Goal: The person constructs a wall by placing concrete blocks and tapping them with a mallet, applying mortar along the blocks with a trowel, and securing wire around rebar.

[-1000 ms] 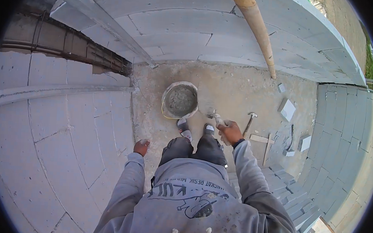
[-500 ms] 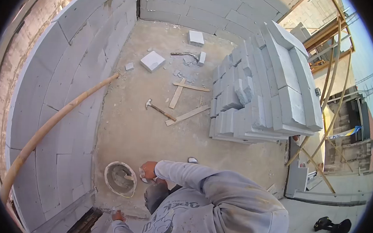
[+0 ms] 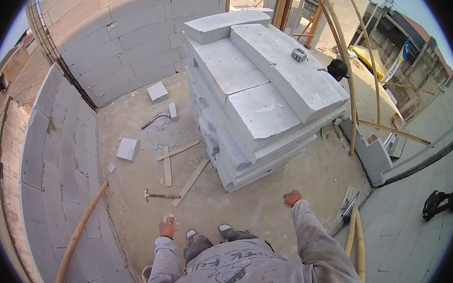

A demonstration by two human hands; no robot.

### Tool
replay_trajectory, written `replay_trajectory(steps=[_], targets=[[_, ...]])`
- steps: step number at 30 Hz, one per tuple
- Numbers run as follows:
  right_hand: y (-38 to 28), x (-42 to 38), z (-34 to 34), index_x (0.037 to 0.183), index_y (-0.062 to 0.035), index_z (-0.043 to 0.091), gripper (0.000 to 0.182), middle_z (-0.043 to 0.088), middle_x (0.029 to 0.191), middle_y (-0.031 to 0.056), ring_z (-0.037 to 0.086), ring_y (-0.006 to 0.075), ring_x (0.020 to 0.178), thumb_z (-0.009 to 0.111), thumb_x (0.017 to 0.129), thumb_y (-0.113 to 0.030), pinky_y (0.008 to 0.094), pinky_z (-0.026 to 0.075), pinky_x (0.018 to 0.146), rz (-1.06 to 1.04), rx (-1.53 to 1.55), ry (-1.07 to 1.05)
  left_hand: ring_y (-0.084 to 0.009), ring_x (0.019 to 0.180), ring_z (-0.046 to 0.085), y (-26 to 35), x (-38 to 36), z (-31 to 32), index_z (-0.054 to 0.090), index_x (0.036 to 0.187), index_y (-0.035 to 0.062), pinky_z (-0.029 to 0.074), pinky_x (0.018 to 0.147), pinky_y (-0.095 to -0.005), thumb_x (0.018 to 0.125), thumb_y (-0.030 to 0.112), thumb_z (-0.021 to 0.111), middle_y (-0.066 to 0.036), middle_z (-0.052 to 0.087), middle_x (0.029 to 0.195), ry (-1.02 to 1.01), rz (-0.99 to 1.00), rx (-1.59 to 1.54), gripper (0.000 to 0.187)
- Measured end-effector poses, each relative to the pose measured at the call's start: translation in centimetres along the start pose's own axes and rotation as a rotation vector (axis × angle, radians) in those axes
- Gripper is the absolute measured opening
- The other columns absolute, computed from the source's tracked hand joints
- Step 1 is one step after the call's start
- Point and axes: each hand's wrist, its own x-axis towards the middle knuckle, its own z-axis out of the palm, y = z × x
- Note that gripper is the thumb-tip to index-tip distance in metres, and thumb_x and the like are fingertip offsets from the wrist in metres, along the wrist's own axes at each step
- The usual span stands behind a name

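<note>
My left hand point(image 3: 168, 226) hangs over the concrete floor in front of my shoes, its dusty fingers slightly apart with no object visible in them. Out to the right, my right hand point(image 3: 292, 198) is in the air with the fingers curled in and nothing seen in them. The nearest large thing to it is a stack of pale blocks point(image 3: 262, 112). A claw hammer point(image 3: 162, 195) lies on the floor beyond my left hand, beside wooden strips point(image 3: 190, 183). Part of the bucket rim point(image 3: 146, 273) shows beside my left sleeve.
A tape measure point(image 3: 298, 54) sits on the stack. Loose block pieces point(image 3: 128, 149) and a second hammer point(image 3: 155, 119) lie on the floor. Block walls point(image 3: 54, 152) enclose the left and back. Bamboo poles point(image 3: 82, 231) lean at both sides. Another person's dark cap point(image 3: 337, 69) shows behind the stack.
My body has risen from bending by the mortar bucket, and the view has swung right. My hands have moved apart and away from the bucket, now mostly out of sight.
</note>
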Motion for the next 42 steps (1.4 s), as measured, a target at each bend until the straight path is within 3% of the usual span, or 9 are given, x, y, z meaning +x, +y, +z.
replay_trajectory(steps=[3, 6, 9, 16, 22, 30, 36, 40, 42], targets=[[2.9, -2.9, -6.9, 0.074, -0.0002, 0.058, 0.016, 0.06, 0.062, 0.0122, 0.058, 0.0233, 0.046, 0.052, 0.084, -0.012, 0.0328, 0.048, 0.042, -0.163, 0.392, 0.48, -0.0156, 0.068, 0.062, 5.8, 1.5, 8.1, 0.054, 0.114, 0.0076, 0.049, 0.055, -0.027, 0.089, 0.032, 0.054, -0.006, 0.063, 0.089, -0.205, 0.245, 0.229, 0.035], [2.8, -4.4, -15.1, 0.082, -0.0035, 0.054, 0.008, 0.056, 0.063, 0.0068, 0.056, 0.0172, 0.049, 0.051, 0.086, -0.01, 0.0284, 0.045, 0.042, 0.035, 0.896, 0.652, -0.0147, 0.07, 0.061, 10.0, 7.0, 11.9, 0.054, 0.115, 0.006, 0.048, 0.058, -0.0267, 0.09, 0.032, 0.053, -0.007, 0.062, 0.093, -0.159, 0.534, 0.595, 0.036], [0.5, -5.1, -23.5, 0.087, -0.0051, 0.054, 0.01, 0.057, 0.07, 0.0059, 0.058, 0.0159, 0.057, 0.051, 0.087, -0.015, 0.0273, 0.047, 0.049, -0.034, 0.971, 0.864, -0.0144, 0.074, 0.06, 20.6, 5.7, 15.7, 0.052, 0.118, 0.0044, 0.048, 0.062, -0.0267, 0.09, 0.033, 0.053, -0.007, 0.061, 0.097, -0.22, 0.442, 0.25, 0.04], [-16.0, -4.1, -39.8, 0.103, -0.0011, 0.054, 0.028, 0.062, 0.083, 0.008, 0.06, 0.0177, 0.076, 0.061, 0.084, -0.021, 0.0276, 0.048, 0.07, -0.507, 0.442, 1.104, -0.0213, 0.104, 0.053, 34.7, 4.8, 24.1, 0.045, 0.123, -0.006, 0.041, 0.087, -0.0286, 0.091, 0.032, 0.052, -0.015, 0.055, 0.114, -0.098, 0.764, 0.065, 0.051], [-29.2, 6.3, -45.3, 0.127, -0.0064, 0.044, 0.068, 0.043, 0.126, 0.0201, 0.053, 0.0325, 0.105, 0.067, 0.075, -0.044, 0.0395, 0.044, 0.087, -0.921, -0.166, 0.784, -0.0239, 0.112, 0.049, 39.1, 2.0, 32.2, 0.039, 0.128, -0.0082, 0.036, 0.095, -0.0286, 0.091, 0.035, 0.051, -0.02, 0.052, 0.12, -0.12, 0.853, 0.075, 0.058], [-35.0, 15.9, -48.6, 0.115, -0.0064, 0.055, 0.048, 0.053, 0.104, 0.0192, 0.054, 0.0338, 0.097, 0.063, 0.075, -0.031, 0.0373, 0.043, 0.085, -0.97, -0.359, 0.595, -0.0212, 0.096, 0.058, 35.6, -2.2, 28.4, 0.049, 0.118, -0.0094, 0.045, 0.085, -0.0306, 0.091, 0.032, 0.052, -0.016, 0.061, 0.104, -0.072, 0.512, -0.083, 0.05], [-31.1, 29.0, -52.3, 0.106, -0.0007, 0.06, 0.047, 0.062, 0.103, 0.0193, 0.058, 0.0314, 0.099, 0.055, 0.081, -0.04, 0.0359, 0.043, 0.085, -0.45, -0.421, 0.481, -0.0285, 0.094, 0.061, 24.5, -1.7, 20.7, 0.054, 0.116, -0.0017, 0.045, 0.083, -0.0334, 0.087, 0.028, 0.057, -0.021, 0.062, 0.1, 0.354, 0.451, 0.274, 0.042], [-30.4, 28.3, -53.0, 0.108, -0.0012, 0.06, 0.049, 0.061, 0.106, 0.0201, 0.056, 0.0355, 0.101, 0.049, 0.086, -0.043, 0.039, 0.042, 0.085, -0.398, -0.29, 0.344, -0.0294, 0.096, 0.06, 11.0, 2.4, 13.8, 0.058, 0.109, -0.0043, 0.045, 0.084, -0.0336, 0.085, 0.028, 0.058, -0.022, 0.062, 0.102, 0.463, 0.149, 0.243, 0.04], [-29.8, 28.2, -55.3, 0.101, -0.0018, 0.061, 0.039, 0.063, 0.082, 0.0148, 0.06, 0.0267, 0.082, 0.049, 0.088, -0.037, 0.0353, 0.044, 0.075, -0.518, -0.679, 0.607, -0.0296, 0.096, 0.06, 4.6, 4.3, 10.5, 0.058, 0.108, -0.0041, 0.046, 0.083, -0.0336, 0.084, 0.028, 0.058, -0.022, 0.062, 0.103, 0.401, -0.043, 0.223, 0.041]])
